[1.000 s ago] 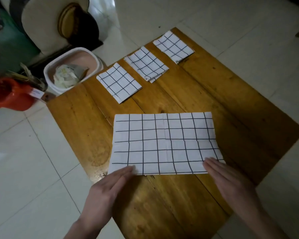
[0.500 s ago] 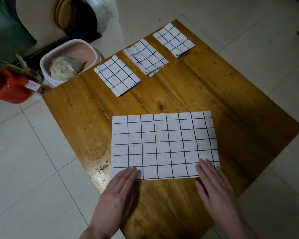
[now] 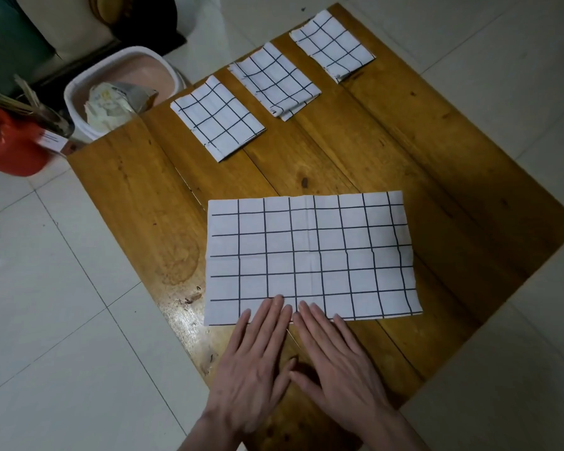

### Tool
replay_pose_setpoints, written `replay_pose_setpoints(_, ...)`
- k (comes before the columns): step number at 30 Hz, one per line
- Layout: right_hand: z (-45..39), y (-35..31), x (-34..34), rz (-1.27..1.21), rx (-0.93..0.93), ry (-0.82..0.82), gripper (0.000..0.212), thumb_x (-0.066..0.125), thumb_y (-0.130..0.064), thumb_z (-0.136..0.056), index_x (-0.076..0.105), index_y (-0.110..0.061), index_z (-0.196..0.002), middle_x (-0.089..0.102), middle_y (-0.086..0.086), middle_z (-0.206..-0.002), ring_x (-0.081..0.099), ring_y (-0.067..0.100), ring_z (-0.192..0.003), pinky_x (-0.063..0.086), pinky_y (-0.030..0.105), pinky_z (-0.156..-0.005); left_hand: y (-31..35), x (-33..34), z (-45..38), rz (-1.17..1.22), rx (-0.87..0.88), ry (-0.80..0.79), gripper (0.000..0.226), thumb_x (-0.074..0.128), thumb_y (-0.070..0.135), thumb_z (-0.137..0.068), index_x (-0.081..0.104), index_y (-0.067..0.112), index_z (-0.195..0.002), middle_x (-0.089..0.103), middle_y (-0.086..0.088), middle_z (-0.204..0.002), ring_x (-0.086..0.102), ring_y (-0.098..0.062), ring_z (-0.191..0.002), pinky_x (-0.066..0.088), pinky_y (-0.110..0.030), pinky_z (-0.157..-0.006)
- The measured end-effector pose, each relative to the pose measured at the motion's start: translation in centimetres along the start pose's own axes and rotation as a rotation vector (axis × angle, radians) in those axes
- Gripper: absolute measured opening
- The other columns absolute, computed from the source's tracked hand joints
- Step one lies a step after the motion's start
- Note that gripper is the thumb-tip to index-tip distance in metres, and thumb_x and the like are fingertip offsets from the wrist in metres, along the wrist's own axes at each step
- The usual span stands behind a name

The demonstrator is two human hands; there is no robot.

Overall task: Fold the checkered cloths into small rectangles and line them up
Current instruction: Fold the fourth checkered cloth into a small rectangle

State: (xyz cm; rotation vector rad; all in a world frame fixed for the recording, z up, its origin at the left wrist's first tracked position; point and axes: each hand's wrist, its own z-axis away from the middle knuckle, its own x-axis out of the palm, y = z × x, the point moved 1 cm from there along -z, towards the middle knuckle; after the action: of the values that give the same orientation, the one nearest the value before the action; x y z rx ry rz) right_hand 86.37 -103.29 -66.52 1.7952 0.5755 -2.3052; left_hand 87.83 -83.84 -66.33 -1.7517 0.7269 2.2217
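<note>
Head view: the half-folded checkered cloth (image 3: 311,257) lies flat on the worktop (image 3: 137,203), three folded cloths (image 3: 218,118) lined up beyond. Left hand (image 3: 258,362) and right hand (image 3: 334,359) press its near edge, fingers straight, gripping nothing. Next likely: folding sideways. Half a second ago the hands pressed farther apart.
</note>
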Motion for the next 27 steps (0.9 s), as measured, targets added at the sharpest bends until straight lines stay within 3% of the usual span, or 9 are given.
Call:
replay_pose_setpoints(10,1.6,3.0,-0.1,-0.037,0.091,-0.026,0.079,0.029,-0.064,-0.108,0.013,-0.014,-0.168,0.008,0.002,-0.176,0.010,0.017,-0.162,0.019,0.044,-0.125,-3.1,-0.9,2.3,-0.013,-0.079,-0.041,0.076,0.033,0.056,-0.108,0.016,0.011,-0.167,0.009,-0.005,-0.176,0.012,-0.023,-0.162,0.019,-0.049,-0.126)
replay_pose_setpoints(19,5.5,8.8,-0.6,-0.127,0.484,0.047,0.077,0.013,-0.064,-0.108,0.004,-0.016,-0.168,-0.001,-0.001,-0.177,0.002,0.017,-0.163,0.011,0.049,-0.130,-3.4,-0.8,3.0,-0.009,-0.100,0.012,0.079,0.036,0.056,-0.106,0.018,0.008,-0.166,0.012,-0.008,-0.176,0.013,-0.026,-0.162,0.017,-0.048,-0.128)
replay_pose_setpoints(27,5.8,9.4,-0.8,-0.126,0.481,0.052,0.076,0.016,-0.062,-0.108,0.006,-0.016,-0.168,0.001,0.000,-0.177,0.004,0.017,-0.163,0.001,0.041,-0.130,-3.2,-0.8,2.9,0.013,-0.110,-0.008,0.078,0.031,0.056,-0.107,0.016,0.008,-0.166,0.009,-0.008,-0.176,0.011,-0.025,-0.162,0.016,-0.048,-0.128)
